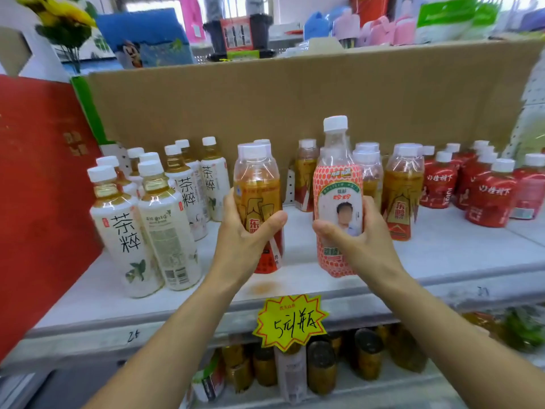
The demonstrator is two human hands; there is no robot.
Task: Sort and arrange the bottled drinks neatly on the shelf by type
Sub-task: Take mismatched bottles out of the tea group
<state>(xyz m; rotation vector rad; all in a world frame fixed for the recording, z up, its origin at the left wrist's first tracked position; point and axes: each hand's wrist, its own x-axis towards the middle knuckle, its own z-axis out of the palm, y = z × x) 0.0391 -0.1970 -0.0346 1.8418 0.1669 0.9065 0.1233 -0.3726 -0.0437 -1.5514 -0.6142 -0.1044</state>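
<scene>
While both hands worked at the front of the shelf point(442, 255), each was clamped on its own bottle; the left hand point(244, 231) had fingers and thumb curled round the lower half of the amber bottle point(256, 184); the right hand point(354, 237) gripped the pink bottle point(337, 184) the same way, approx. at the bottom part of its label. The hands were apart, with a clear gap between the two bottles; both bottles were upright near the shelf's front edge; I could not tell if their bottoms touched the board or hung just above it.

On handling, this is my judgement only: both seemed thin plastic with caps closed, so not fragile; the amber one was filled nearly to the shoulder, so prob. rather heavy for one hand; the pink one's level was hidden by its sleeve. The film sleeves looked smooth and maybe a bit slippery; the walls would give a little under a hard squeeze. The best hold seemed to be round the body, mid-label or lower, where the weight sits; not by the cap or neck.

As for where they belong: the matching amber bottles point(402, 190) stood further back and to the right, before the cardboard wall point(295, 93); the white tea bottles point(118, 228) were grouped at left, the red bottles point(489, 196) at right; a second pink one I could not find for sure.
</scene>
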